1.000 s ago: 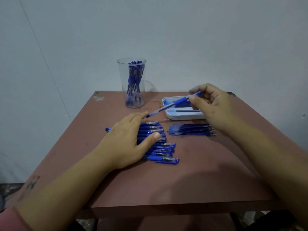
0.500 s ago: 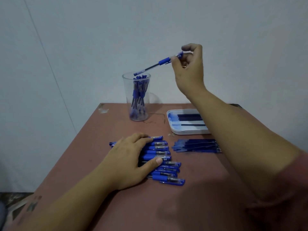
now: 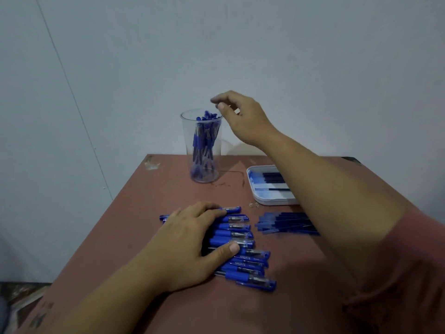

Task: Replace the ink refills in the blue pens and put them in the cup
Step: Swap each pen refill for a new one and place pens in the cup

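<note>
A clear plastic cup (image 3: 203,174) stands at the table's far side with several blue pens (image 3: 202,141) upright inside it. My right hand (image 3: 240,119) hovers just above and to the right of the cup's rim, fingers loosely bent, holding nothing. A row of several blue pens (image 3: 243,251) lies in the middle of the table. My left hand (image 3: 190,247) rests flat on the left part of that row, thumb across one pen. A pile of blue ink refills (image 3: 286,224) lies to the right of the pens, partly behind my right forearm.
A white tray (image 3: 272,201) with dark refills sits at the right, behind the refill pile. The brown table (image 3: 149,213) stands against a pale wall. Small specks lie near the tray's front corner.
My right hand carried a pen from above the tray up to the cup. The pen has left its fingers, and the hand now hangs empty over the rim. The left hand stayed on the pens.
</note>
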